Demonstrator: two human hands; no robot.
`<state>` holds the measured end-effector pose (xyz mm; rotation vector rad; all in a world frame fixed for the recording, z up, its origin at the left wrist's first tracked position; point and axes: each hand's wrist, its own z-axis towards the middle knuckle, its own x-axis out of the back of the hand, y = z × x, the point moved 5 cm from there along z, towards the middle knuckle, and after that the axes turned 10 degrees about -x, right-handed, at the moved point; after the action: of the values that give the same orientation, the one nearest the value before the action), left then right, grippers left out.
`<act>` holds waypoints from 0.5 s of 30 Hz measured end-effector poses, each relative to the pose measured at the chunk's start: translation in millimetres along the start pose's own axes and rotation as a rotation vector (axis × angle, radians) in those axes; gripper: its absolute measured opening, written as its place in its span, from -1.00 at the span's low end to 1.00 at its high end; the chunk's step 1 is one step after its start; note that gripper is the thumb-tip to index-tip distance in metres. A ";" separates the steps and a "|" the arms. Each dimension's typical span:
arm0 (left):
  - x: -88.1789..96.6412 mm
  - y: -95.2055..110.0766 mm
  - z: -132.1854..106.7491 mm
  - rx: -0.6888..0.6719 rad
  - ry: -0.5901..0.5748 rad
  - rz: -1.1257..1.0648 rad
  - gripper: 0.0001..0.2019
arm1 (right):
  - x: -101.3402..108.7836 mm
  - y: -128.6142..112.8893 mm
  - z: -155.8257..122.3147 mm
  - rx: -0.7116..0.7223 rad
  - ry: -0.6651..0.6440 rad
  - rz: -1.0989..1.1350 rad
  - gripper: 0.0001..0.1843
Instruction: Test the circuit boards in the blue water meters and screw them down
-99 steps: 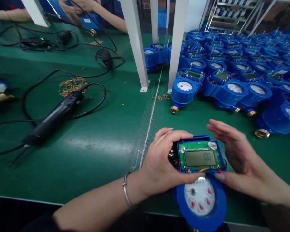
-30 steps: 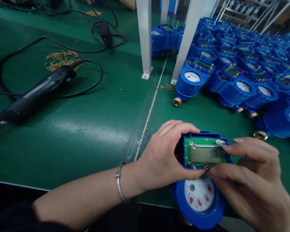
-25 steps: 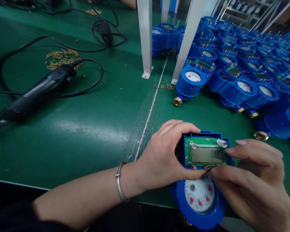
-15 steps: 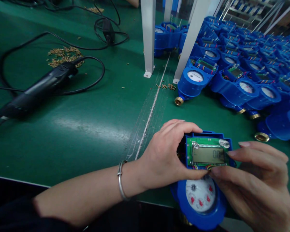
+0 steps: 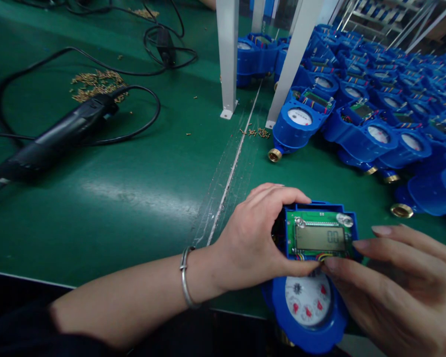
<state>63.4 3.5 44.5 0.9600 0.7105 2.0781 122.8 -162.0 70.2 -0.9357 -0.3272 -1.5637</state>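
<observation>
A blue water meter [image 5: 308, 342] is held at the table's front edge, its white dial with red pointers facing up. In its uncovered upper housing sits a green circuit board [image 5: 329, 218] with an LCD screen [image 5: 319, 239] reading 0.0. My left hand [image 5: 260, 238] is wrapped around the housing from the left, thumb along the lower side and fingers over the top. On the right, my right hand [image 5: 397, 277] is closed at the housing, thumb tip at the coloured wires [image 5: 325, 257] below the screen and index fingertip by the right wall. Its palm side is partly hidden.
Many blue water meters [image 5: 379, 136] crowd the right side. Two grey metal legs [image 5: 228, 59] stand on the green table [image 5: 134, 223]. Small brass screws [image 5: 260, 133] lie near them, with a larger pile [image 5: 96, 85] behind a black corded electric screwdriver [image 5: 55, 134].
My right index finger and the fingers behind it have lifted slightly to the right, off the screen's edge, while the thumb stays at the wires. My left hand and the meter keep still.
</observation>
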 end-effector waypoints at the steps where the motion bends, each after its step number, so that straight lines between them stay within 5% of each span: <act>1: -0.1 0.4 -0.2 -0.003 0.001 0.000 -0.42 | -0.3 -0.4 0.2 0.006 0.002 0.001 -0.80; 15: -0.4 -1.3 0.6 -0.004 -0.003 0.003 -0.43 | 1.5 -1.1 -2.8 0.016 0.012 0.004 -0.78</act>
<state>64.6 4.0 43.7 0.9618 0.7036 2.0796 120.8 -164.7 69.8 -0.9138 -0.3290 -1.5603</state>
